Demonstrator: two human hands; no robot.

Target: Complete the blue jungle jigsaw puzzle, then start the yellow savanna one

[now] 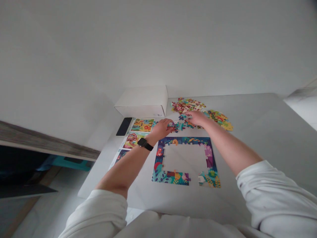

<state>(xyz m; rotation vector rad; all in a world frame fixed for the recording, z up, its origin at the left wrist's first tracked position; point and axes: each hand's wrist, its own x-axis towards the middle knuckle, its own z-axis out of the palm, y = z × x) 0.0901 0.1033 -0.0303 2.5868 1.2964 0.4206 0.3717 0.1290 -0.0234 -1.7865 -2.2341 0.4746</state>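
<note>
Both my hands reach into a loose heap of blue, teal and purple puzzle pieces [180, 126] beyond a partly built puzzle frame [158, 175]. My left hand [162, 128], with a dark watch on its wrist, rests at the heap's left side, thumb and fingers apart around some pieces. Over the heap's right side is my right hand [196, 118], its fingers stretched out and apart beside a blue puzzle piece [182, 117]. The frame lies flat, with a gap in its near edge and bare tabletop inside it. Fingertip contact is too small to make out.
A white box [141, 100] stands against the wall. Red-pink pieces [187, 105] and yellow-green pieces [219, 119] lie in heaps behind and right. Picture sheets [142, 125] and a black phone [124, 126] lie at the left of the grey table [255, 132].
</note>
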